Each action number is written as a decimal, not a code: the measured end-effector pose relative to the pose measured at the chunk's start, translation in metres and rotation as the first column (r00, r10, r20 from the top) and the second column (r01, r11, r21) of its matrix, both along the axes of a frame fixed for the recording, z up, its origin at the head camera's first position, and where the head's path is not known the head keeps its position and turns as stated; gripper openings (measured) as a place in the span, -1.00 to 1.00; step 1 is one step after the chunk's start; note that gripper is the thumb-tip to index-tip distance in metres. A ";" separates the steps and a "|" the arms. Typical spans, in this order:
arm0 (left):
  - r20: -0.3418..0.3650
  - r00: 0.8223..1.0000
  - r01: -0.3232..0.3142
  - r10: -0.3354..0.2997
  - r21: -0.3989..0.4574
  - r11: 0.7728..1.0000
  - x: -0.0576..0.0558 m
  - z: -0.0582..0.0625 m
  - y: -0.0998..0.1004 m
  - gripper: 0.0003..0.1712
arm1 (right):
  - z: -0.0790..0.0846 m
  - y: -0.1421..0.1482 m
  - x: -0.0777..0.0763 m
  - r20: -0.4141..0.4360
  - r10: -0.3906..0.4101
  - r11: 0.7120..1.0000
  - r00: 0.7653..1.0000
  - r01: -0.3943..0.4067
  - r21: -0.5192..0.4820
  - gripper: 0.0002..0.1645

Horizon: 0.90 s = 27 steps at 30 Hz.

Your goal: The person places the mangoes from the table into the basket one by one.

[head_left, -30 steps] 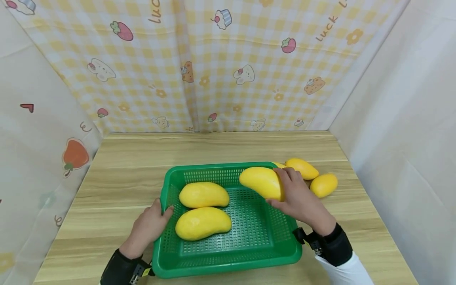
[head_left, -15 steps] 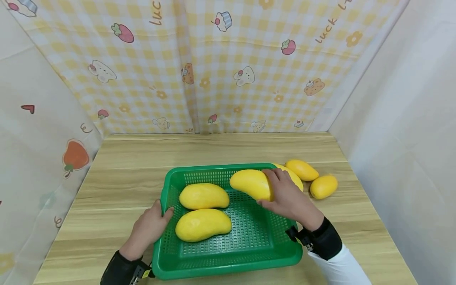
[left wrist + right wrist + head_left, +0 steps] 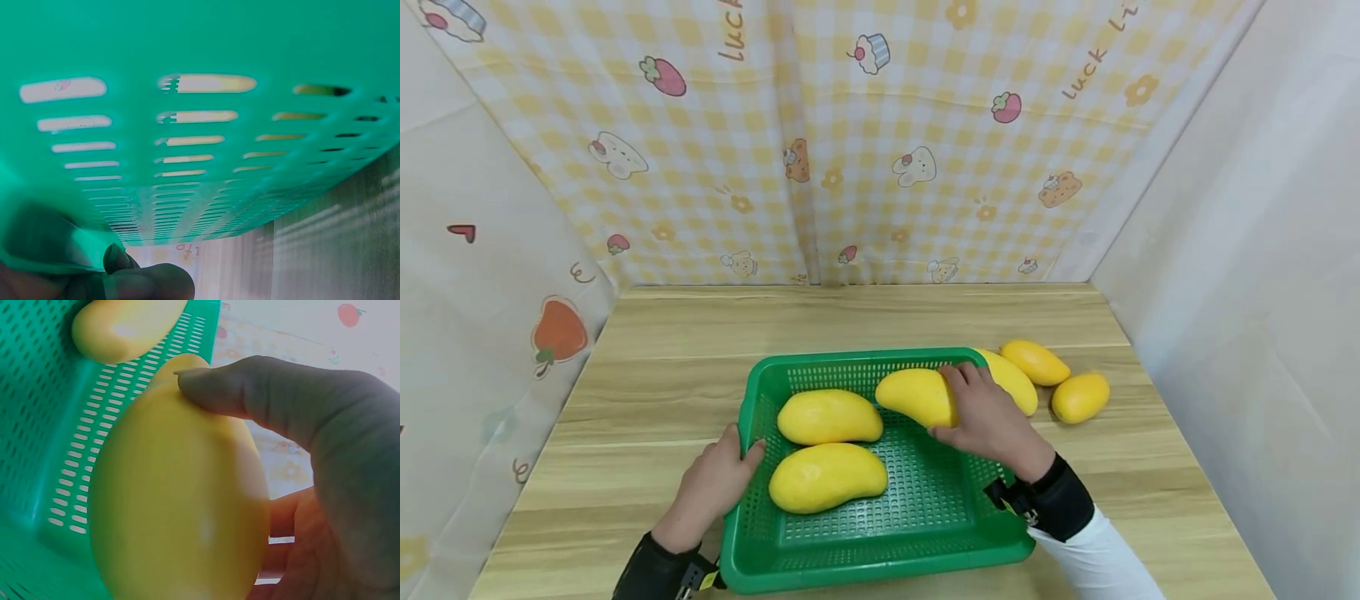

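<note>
A green plastic basket with slotted walls stands on the table, two large yellow mangoes lying in its left half: a back one and a front one. My left hand grips its left rim, thumb on the inside; the left wrist view shows fingertips below the slotted outer wall. With my right hand I hold a third mango by its right end, over the back right of the basket. In the right wrist view the thumb presses on that mango's skin; whether it touches the basket floor cannot be told.
Outside the back right corner lies another large mango, partly hidden by the basket. Two smaller yellow mangoes, a back one and a right one, lie beside it. A checked cloth hangs behind the wooden table.
My right hand has carried its mango left and slightly down within the basket, uncovering the large mango behind the corner. The left hand keeps its grip on the rim.
</note>
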<state>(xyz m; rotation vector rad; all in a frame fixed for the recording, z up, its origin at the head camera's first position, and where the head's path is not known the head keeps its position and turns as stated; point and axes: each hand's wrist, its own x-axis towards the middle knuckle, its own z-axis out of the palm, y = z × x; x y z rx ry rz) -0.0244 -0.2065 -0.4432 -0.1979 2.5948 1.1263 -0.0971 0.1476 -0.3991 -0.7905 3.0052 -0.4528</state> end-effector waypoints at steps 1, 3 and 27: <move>0.000 1.000 0.000 0.000 0.000 1.000 0.000 0.000 0.000 -0.52 | -0.001 -0.001 0.000 0.004 -0.005 1.000 1.000 0.005 0.011 0.02; 0.000 1.000 -0.001 0.001 0.000 1.000 0.000 0.000 0.000 -0.53 | -0.004 -0.003 0.000 0.010 -0.016 0.999 1.000 0.015 0.029 0.03; -0.013 1.000 -0.006 0.006 -0.005 1.000 0.001 0.000 0.000 -0.56 | -0.026 -0.024 0.002 0.041 -0.054 0.984 0.998 0.047 0.169 0.01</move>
